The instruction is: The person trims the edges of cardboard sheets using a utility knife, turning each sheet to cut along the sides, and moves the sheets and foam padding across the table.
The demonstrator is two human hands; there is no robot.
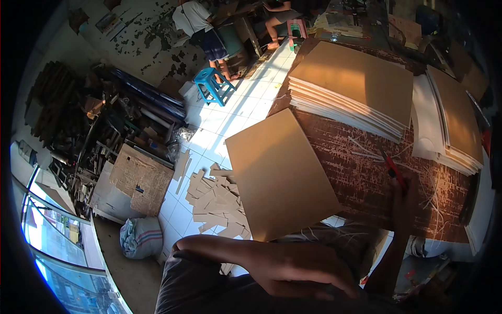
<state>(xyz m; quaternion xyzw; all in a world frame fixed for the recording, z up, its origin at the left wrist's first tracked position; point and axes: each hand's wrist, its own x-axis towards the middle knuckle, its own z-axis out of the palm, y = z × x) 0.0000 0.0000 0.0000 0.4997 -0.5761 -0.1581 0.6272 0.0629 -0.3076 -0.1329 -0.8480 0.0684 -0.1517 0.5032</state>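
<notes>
My left hand (pixel 306 267) is over my lap with its fingers stretched out and nothing visible in them. My right hand (pixel 405 196) is closed round a red utility knife (pixel 393 170), its dark tip pointing away over the worn red-brown tabletop (pixel 334 133). A large brown board (pixel 282 175) overhangs the table's left edge, just beyond my left hand. Thin white strips (pixel 366 153) lie on the tabletop beside the knife. A thick stack of brown-faced, white-edged boards (pixel 355 86) stands at the far side of the table.
Another board stack (pixel 455 118) sits at the right. Cardboard offcuts (pixel 217 201) pile on the tiled floor, near a tied white sack (pixel 141 237) and a plywood piece (pixel 137 180). Beyond are a blue stool (pixel 213 86) and a standing person (pixel 201 31). Scrap lines the left wall.
</notes>
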